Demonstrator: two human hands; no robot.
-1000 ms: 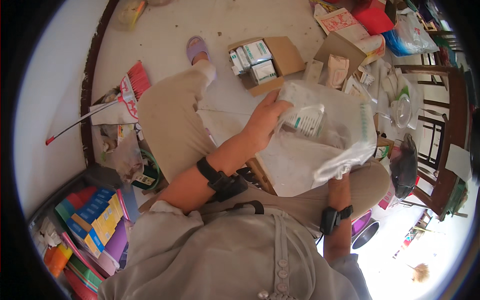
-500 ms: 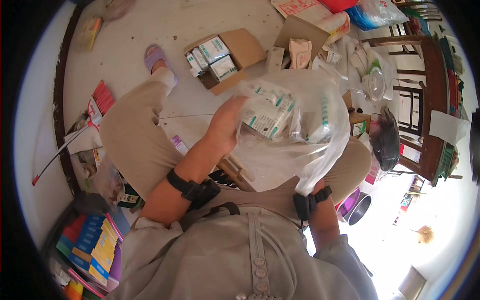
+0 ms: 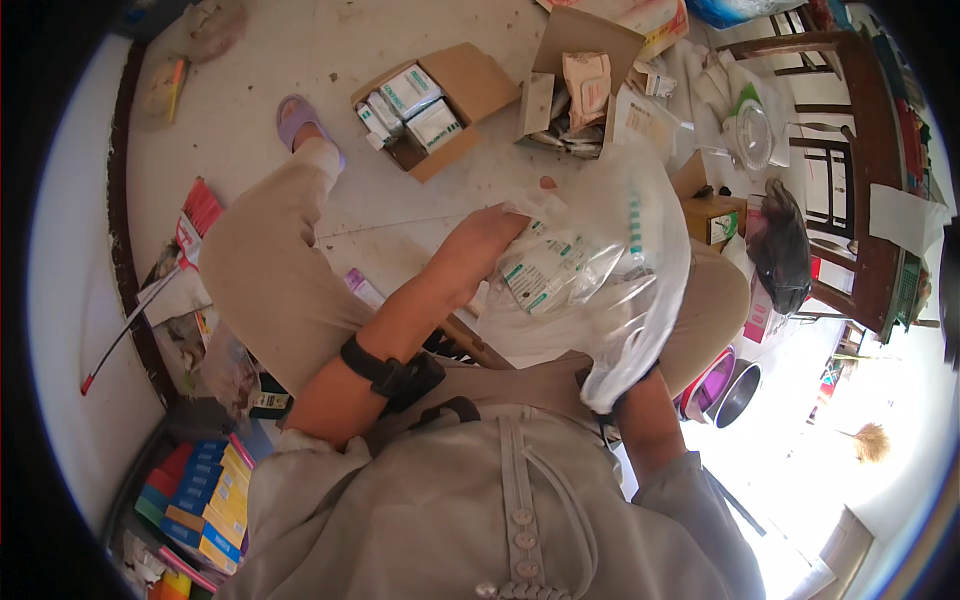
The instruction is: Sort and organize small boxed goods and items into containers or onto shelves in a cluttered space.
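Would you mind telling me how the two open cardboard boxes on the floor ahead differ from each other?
The left cardboard box holds neat white-and-green cartons, while the right cardboard box holds a loose pinkish packet and crumpled wrappers. The left box lies diagonally with one flap spread flat; the right box has a flap standing up. Both are brown, open and rest on the pale floor.

Clear plastic bag (image 3: 610, 250), faintly milky, over white small boxes (image 3: 545, 272) with teal-green stripes. Brown open cardboard box (image 3: 440, 105) with white-and-green packets inside. Lilac slipper (image 3: 295, 115). Beige trousers (image 3: 265, 270) and grey-beige shirt (image 3: 500, 500). Black wrist strap (image 3: 385, 372). Pale grey floor (image 3: 250, 60). Blue and yellow stacked boxes (image 3: 205, 495). Dark brown wooden chair (image 3: 865, 140).
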